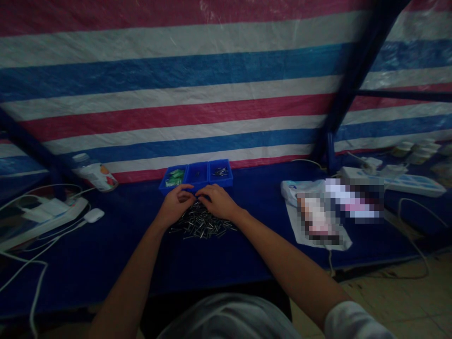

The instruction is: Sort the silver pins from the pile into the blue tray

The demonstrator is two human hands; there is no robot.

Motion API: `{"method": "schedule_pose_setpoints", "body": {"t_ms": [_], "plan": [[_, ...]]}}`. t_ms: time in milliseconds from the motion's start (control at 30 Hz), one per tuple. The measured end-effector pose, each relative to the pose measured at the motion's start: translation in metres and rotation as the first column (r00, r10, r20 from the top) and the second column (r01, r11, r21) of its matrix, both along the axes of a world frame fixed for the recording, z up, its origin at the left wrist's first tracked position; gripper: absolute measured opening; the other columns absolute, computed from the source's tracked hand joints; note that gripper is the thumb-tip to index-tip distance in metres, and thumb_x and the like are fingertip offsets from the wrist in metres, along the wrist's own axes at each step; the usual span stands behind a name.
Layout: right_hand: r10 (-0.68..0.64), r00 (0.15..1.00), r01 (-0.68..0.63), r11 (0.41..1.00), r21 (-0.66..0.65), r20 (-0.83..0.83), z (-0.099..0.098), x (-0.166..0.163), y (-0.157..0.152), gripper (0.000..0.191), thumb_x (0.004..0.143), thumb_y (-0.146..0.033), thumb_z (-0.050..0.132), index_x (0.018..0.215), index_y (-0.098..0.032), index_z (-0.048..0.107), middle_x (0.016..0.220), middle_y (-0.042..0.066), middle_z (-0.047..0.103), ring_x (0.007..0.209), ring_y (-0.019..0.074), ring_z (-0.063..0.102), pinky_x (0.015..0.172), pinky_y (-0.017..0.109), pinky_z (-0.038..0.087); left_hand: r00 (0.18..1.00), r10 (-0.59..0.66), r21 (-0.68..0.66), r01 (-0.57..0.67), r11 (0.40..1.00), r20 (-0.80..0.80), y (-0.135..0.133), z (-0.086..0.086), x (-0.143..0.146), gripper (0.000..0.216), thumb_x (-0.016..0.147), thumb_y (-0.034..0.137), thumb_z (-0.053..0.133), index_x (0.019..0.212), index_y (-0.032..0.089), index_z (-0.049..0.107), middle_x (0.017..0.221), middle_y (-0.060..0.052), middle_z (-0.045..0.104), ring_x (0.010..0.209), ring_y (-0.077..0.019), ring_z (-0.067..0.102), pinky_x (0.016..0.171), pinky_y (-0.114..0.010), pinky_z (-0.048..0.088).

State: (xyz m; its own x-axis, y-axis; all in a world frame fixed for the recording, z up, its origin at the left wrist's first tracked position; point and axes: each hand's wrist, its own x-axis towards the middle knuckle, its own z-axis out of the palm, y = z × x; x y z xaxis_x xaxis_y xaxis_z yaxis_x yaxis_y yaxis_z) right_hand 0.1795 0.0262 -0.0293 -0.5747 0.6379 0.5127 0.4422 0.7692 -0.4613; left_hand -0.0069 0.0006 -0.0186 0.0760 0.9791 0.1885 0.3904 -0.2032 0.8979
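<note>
A heap of thin metal pieces that look like screws or nails (203,223), some dark and some silvery, lies on the blue table. My left hand (175,205) is over the heap's far left edge, its thumb and fingers curled inward. Facing it, my right hand (219,202) has its fingers bent and pressed together, the fingertips close to those of the left. Anything between the fingertips is too small to make out. Just beyond both hands stands a blue divided tray (231,180). Green-and-clear items (175,177) are in its left compartment; the right one holds several thin metal pieces (221,172).
At the left are a bottle with a fruit label (102,178), a power strip (76,209) and white cables. At the right lie a white plastic packet (290,193) with blurred items and another power strip (420,182). A striped sheet (226,84) hangs behind the table.
</note>
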Motion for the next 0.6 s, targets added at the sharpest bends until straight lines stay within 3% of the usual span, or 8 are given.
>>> {"method": "schedule_pose_setpoints", "body": {"t_ms": [233,400,500,600], "plan": [[0.045,0.995,-0.046,0.999,-0.019,-0.088,0.001,0.0,0.001,0.022,0.093,-0.018,0.051,0.111,-0.019,0.063,0.106,0.005,0.067,0.095,0.0159,0.058,0.087,0.031,0.039,0.993,-0.011,0.0,0.011,1.0,0.116,-0.005,0.006,0.004,0.049,0.066,0.037,0.076,0.107,0.017,0.057,0.08,-0.003,0.071,0.077,-0.02,0.069,0.077,-0.034,0.052],[0.051,0.995,-0.053,0.998,-0.019,-0.088,0.005,0.003,-0.001,0.013,0.09,-0.022,0.055,0.097,-0.018,0.066,0.089,0.003,0.067,0.082,0.0145,0.056,0.078,0.029,0.039,0.985,0.029,-0.02,-0.026,0.999,0.17,-0.001,0.004,0.004,0.044,0.064,0.034,0.078,0.1,0.017,0.061,0.075,-0.003,0.071,0.072,-0.0193,0.068,0.075,-0.035,0.053],[0.031,0.983,-0.057,0.989,-0.138,-0.183,0.007,0.002,-0.001,0.012,0.088,-0.023,0.055,0.089,-0.017,0.065,0.076,0.001,0.063,0.069,0.0117,0.053,0.066,0.025,0.037,0.967,0.136,0.087,-0.158,0.984,0.216,0.001,0.012,0.006,0.036,0.064,0.034,0.077,0.092,0.016,0.064,0.081,-0.005,0.071,0.078,-0.0195,0.067,0.077,-0.034,0.052],[-0.136,0.934,0.004,0.929,-0.37,-0.331,0.007,0.002,0.005,0.02,0.086,-0.029,0.055,0.074,-0.016,0.063,0.063,-0.002,0.058,0.058,0.0101,0.049,0.057,0.023,0.034,0.879,0.292,0.269,-0.405,0.874,0.377,-0.022,0.037,0.02,0.024,0.072,0.037,0.072,0.085,0.018,0.067,0.086,-0.004,0.068,0.081,-0.0173,0.063,0.071,-0.029,0.051]]}}
